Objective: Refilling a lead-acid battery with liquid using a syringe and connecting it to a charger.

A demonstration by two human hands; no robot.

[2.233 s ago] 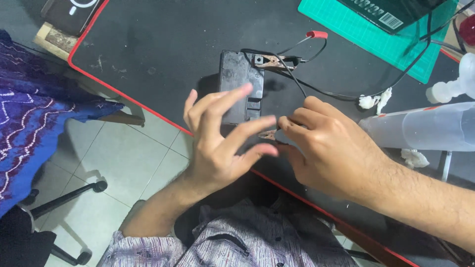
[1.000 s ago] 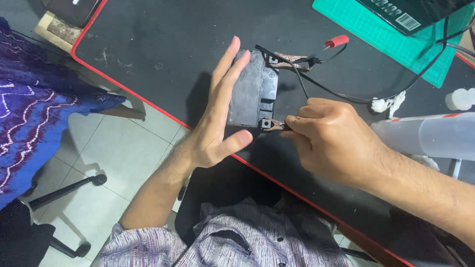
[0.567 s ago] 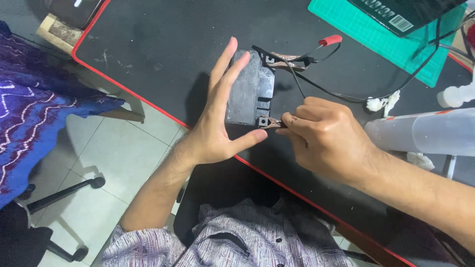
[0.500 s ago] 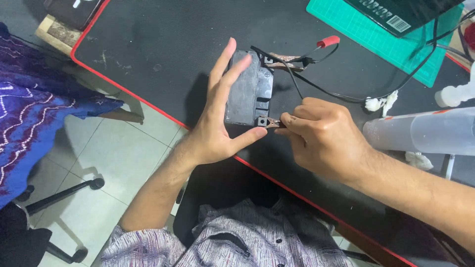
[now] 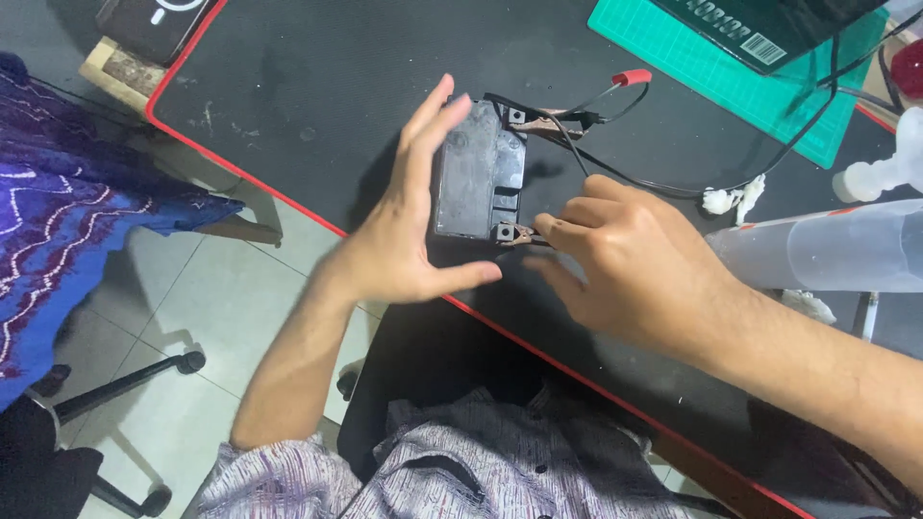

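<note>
A small black battery [image 5: 478, 171] lies on the black desk mat [image 5: 317, 77]. My left hand [image 5: 404, 231] rests flat against the battery's left side, with its fingers straight and the thumb stretched along the near edge. My right hand [image 5: 635, 264] pinches a metal alligator clip [image 5: 516, 234] that sits on the near terminal. A second clip [image 5: 553, 122] with a black wire is on the far terminal. A red-sleeved clip [image 5: 630, 78] lies loose behind the battery.
The mat's red edge runs diagonally in front of me. A green cutting mat [image 5: 711, 67] with a dark box lies at the back. At right lies a clear plastic cylinder [image 5: 827, 252]. Blue cloth [image 5: 58, 221] and chair legs [image 5: 125, 384] are at left.
My left hand has gone from spread, curled fingers in front of the battery to lying flat along its left side. The right hand stays pinched on the clip at the near terminal.
</note>
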